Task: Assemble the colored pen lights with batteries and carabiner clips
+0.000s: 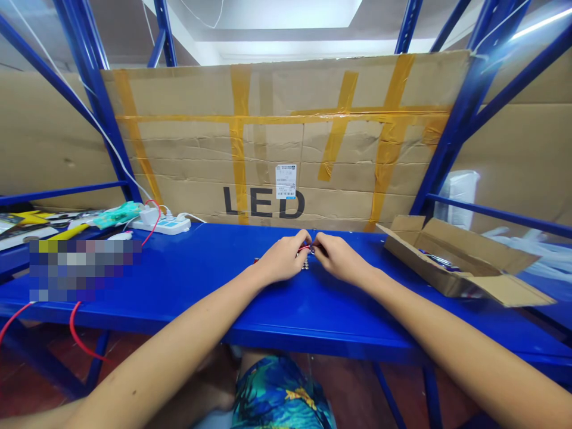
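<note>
My left hand (283, 257) and my right hand (340, 258) meet at the middle of the blue metal shelf (214, 280), fingertips touching. Both are closed in a pinch on a small part with red wire and a bit of metal (306, 255), which shows only between the fingers. Both forearms reach in from the bottom of the view and rest over the shelf's front edge.
An open cardboard box (465, 262) lies at the right on the shelf. A white power strip (163, 224) with a red cable, tools and clutter sit at the left. A taped cardboard sheet marked "LED" (286, 143) stands behind, between blue rack posts.
</note>
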`<state>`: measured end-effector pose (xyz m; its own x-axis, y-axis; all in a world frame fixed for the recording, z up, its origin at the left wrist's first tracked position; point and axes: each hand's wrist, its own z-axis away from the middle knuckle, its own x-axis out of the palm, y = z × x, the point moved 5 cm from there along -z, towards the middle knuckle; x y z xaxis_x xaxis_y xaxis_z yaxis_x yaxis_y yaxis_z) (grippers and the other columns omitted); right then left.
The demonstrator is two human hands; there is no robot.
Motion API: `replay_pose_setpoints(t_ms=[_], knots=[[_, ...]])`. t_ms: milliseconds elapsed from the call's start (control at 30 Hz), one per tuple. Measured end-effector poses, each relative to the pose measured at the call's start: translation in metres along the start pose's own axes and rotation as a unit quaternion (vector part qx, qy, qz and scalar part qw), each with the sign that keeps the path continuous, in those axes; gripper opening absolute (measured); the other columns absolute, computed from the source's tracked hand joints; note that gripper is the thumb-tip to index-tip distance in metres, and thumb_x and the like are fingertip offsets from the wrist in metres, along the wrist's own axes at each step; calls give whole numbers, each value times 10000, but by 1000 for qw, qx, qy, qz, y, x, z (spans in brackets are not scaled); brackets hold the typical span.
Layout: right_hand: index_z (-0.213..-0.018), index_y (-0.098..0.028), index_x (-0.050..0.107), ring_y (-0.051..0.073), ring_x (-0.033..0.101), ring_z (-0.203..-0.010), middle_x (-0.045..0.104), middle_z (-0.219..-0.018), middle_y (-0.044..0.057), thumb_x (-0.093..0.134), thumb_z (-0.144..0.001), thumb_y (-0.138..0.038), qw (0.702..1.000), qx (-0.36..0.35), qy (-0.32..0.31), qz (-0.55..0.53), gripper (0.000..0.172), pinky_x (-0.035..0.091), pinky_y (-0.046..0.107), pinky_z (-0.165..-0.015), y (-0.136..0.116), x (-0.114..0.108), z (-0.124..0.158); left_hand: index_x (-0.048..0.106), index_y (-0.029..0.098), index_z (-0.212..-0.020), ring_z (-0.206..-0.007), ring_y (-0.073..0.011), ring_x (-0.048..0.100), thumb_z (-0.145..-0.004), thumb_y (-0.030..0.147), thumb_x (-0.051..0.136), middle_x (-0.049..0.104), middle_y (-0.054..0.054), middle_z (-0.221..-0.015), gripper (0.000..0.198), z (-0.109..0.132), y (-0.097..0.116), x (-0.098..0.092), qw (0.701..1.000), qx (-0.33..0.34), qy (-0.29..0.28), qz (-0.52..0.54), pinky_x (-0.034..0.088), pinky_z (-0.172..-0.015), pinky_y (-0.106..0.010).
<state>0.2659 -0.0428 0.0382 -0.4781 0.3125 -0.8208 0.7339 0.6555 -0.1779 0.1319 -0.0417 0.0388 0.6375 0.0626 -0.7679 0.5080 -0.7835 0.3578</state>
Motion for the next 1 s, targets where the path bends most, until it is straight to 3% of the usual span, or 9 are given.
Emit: replay_pose_setpoints(t_ms=[167,367,533,767,867,1000], knots=[[-779,-207,441,190,538,-690,606,-774,78,431,-906,-157,1000,8,-12,27,137,381,291,-644,0,-2,0,557,221,-1019,-860,-221,645,-916,216,440,693,-60,-915,156,-1,-1,0,999,1,10,-33,450,-742,-314],[-822,-194,506,185,563,-727,635,-808,69,437,-916,-184,1000,-4,14,-9,117,400,295,-676,3,-8,-1,614,236,-989,-859,-240,651,-890,276,529,714,-51,-933,137,-3,-16,-6,994,-68,20,-85,458,-723,-334],[-819,-204,522,162,581,-621,633,-680,18,431,-918,-240,989,92,34,-107,139,416,281,-609,25,-14,-3,655,212,-931,-823,-197,641,-850,289,607,718,-36,-896,122,-7,-35,-20,991,-106,79,10,473,-742,-313],[-835,-201,515,146,572,-524,612,-642,4,464,-885,-265,942,180,-3,-282,96,447,260,-479,42,-4,-2,684,178,-876,-787,-167,635,-842,264,599,718,-31,-847,125,-10,-39,-22,986,-107,92,86,474,-743,-297],[-948,-186,550,152,599,-586,640,-692,13,476,-883,-259,941,164,-19,-295,123,490,281,-562,38,-2,-2,678,170,-867,-737,-165,626,-854,309,585,706,-38,-800,167,-9,-38,-21,983,-106,94,114,467,-700,-293],[-1052,-179,583,160,604,-686,672,-798,26,535,-872,-281,970,82,-28,-228,212,478,298,-656,22,-3,-2,637,164,-875,-641,-145,603,-867,347,568,684,-32,-732,196,-9,-36,-18,974,-104,86,184,453,-638,-277]])
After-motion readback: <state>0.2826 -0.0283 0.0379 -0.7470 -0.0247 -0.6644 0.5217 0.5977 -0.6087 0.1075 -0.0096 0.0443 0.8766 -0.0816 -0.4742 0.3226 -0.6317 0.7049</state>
